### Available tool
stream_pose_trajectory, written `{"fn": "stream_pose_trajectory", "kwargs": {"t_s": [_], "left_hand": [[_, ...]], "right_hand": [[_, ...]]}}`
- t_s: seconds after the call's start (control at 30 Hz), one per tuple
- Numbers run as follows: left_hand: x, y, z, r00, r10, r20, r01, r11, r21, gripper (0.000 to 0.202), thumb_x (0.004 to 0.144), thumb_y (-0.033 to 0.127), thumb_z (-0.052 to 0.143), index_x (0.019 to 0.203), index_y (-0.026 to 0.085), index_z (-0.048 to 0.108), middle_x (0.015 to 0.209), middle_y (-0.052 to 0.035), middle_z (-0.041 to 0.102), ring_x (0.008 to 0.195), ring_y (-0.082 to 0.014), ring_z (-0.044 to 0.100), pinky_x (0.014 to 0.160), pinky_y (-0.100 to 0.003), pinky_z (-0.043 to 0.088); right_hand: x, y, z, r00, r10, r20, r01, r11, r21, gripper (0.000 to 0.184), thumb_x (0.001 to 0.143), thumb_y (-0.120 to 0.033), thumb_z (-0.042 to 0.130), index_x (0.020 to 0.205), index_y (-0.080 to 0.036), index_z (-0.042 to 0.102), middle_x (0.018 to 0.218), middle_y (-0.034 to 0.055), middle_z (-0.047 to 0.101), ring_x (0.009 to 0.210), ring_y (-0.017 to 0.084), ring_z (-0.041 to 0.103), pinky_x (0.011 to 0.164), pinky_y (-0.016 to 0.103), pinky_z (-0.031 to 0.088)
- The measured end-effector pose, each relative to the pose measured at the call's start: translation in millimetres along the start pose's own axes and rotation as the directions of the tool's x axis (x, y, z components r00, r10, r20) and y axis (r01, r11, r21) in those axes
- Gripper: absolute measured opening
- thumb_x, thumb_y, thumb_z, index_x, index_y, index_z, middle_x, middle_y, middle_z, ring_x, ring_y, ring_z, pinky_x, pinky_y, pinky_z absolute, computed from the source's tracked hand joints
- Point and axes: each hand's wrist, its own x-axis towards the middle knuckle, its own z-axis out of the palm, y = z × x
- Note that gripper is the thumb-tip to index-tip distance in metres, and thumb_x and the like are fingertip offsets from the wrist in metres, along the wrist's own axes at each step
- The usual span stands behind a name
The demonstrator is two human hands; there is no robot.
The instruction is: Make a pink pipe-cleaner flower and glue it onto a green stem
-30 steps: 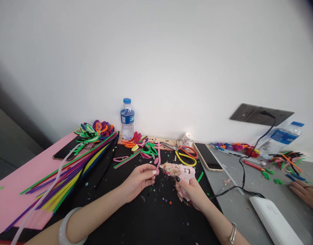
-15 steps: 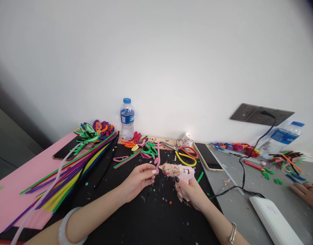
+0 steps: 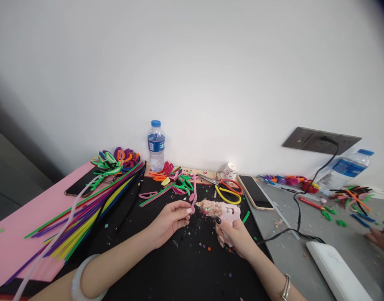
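Note:
Between the thumb and fingers of my left hand (image 3: 171, 221) is a pink pipe cleaner (image 3: 194, 190), its long end standing up and a small loop near my fingertips. My right hand (image 3: 234, 236) is wrapped round the handle of a pale pink glue gun (image 3: 225, 210). Fuzzy coloured scraps cover the gun's front, and its nozzle points left, a small gap from the pipe cleaner. Behind my hands lie scissors (image 3: 228, 196) with red and yellow handles and a pile of bent pipe cleaners (image 3: 182, 182).
Straight pipe cleaners (image 3: 94, 213) fan across the left side. A water bottle (image 3: 156, 146), a paper cup (image 3: 230, 171) and a phone (image 3: 255, 192) stand or lie near the wall. On the right are a white power bank (image 3: 336, 267), a black cable (image 3: 298, 213) and another person's hand (image 3: 381, 237).
The glue gun's nozzle has drawn slightly right, away from the pink pipe cleaner. My left hand stays almost still. The other person's hand at the right has shifted farther right.

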Motion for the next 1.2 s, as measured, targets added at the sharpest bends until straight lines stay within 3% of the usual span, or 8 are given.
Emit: {"fn": "stream_pose_trajectory", "kwargs": {"t_s": [0.4, 0.63, 1.03, 1.2], "left_hand": [[0.5, -0.4, -0.5, 1.0, -0.011, -0.018, 0.011, 1.0, 0.006, 0.018, 0.064, 0.019, 0.077, 0.078, 0.014, 0.068, 0.077, -0.0018, 0.063, 0.062, -0.0068, 0.054, 0.062, -0.018, 0.046], [0.7, 1.5, -0.3, 1.0, 0.003, -0.023, -0.003, 1.0, -0.003, 0.018, 0.065, 0.018, 0.077, 0.079, 0.014, 0.068, 0.077, -0.0013, 0.063, 0.062, -0.0058, 0.053, 0.063, -0.018, 0.047], [0.5, -1.3, -0.6, 1.0, -0.009, -0.008, 0.009, 1.0, 0.006, 0.02, 0.062, 0.021, 0.078, 0.078, 0.014, 0.068, 0.075, -0.0004, 0.063, 0.061, -0.0059, 0.053, 0.062, -0.018, 0.046], [-1.2, 0.7, 1.6, 1.0, -0.022, 0.0, 0.022, 1.0, 0.01, 0.017, 0.064, 0.019, 0.077, 0.078, 0.014, 0.068, 0.075, -0.0006, 0.062, 0.061, -0.0057, 0.053, 0.062, -0.018, 0.046]], "right_hand": [[2.7, 5.0, -3.7, 1.0, 0.004, -0.004, -0.005, 0.996, -0.086, 0.032, 0.076, -0.048, 0.057, 0.069, -0.018, 0.049, 0.043, -0.0078, 0.041, 0.035, 0.007, 0.033, 0.036, 0.021, 0.033], [2.3, 4.5, -3.9, 1.0, 0.022, -0.003, -0.023, 0.994, -0.104, 0.038, 0.077, -0.046, 0.057, 0.054, -0.019, 0.043, 0.042, -0.0072, 0.04, 0.033, 0.005, 0.031, 0.036, 0.021, 0.034], [2.3, 3.5, -4.9, 0.999, -0.035, 0.004, 0.035, 0.991, -0.128, 0.037, 0.08, -0.045, 0.053, 0.055, -0.02, 0.042, 0.043, -0.0061, 0.04, 0.035, 0.007, 0.034, 0.036, 0.021, 0.028], [2.3, 2.3, -3.0, 0.999, -0.036, -0.019, 0.034, 0.996, -0.083, 0.035, 0.079, -0.045, 0.054, 0.058, -0.02, 0.044, 0.042, -0.0067, 0.039, 0.035, 0.007, 0.034, 0.037, 0.022, 0.033]]}}
